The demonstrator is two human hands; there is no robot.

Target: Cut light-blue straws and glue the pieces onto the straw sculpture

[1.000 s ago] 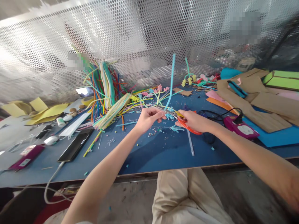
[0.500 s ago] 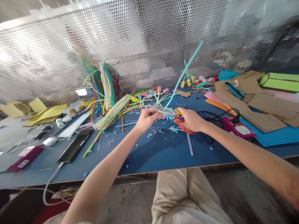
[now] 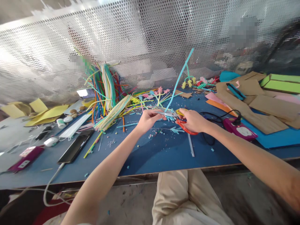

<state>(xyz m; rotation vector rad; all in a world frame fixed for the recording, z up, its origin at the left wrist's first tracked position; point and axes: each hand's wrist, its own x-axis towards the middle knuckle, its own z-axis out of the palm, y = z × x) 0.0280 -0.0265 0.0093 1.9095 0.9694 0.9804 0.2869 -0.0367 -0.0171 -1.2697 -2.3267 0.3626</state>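
My left hand (image 3: 148,120) pinches the lower end of a long light-blue pipe cleaner (image 3: 180,78) that rises up and to the right above the blue table (image 3: 150,153). My right hand (image 3: 192,120) is closed on orange-handled scissors (image 3: 181,122), whose metal blades (image 3: 165,112) point left and meet the pipe cleaner close to my left fingers. Small blue and pink cut bits (image 3: 159,132) lie on the table just below both hands.
A heap of coloured pipe cleaners (image 3: 110,93) stands at the back left. A black phone (image 3: 76,145) with a white cable, a magenta device (image 3: 239,128) with a black cord, and cardboard sheets (image 3: 257,103) at right. A perforated metal screen (image 3: 150,40) backs the table.
The top of the light-blue pipe cleaner has swung from upright to leaning right. Both hands have stayed almost in place, with the scissors still at the pipe cleaner.
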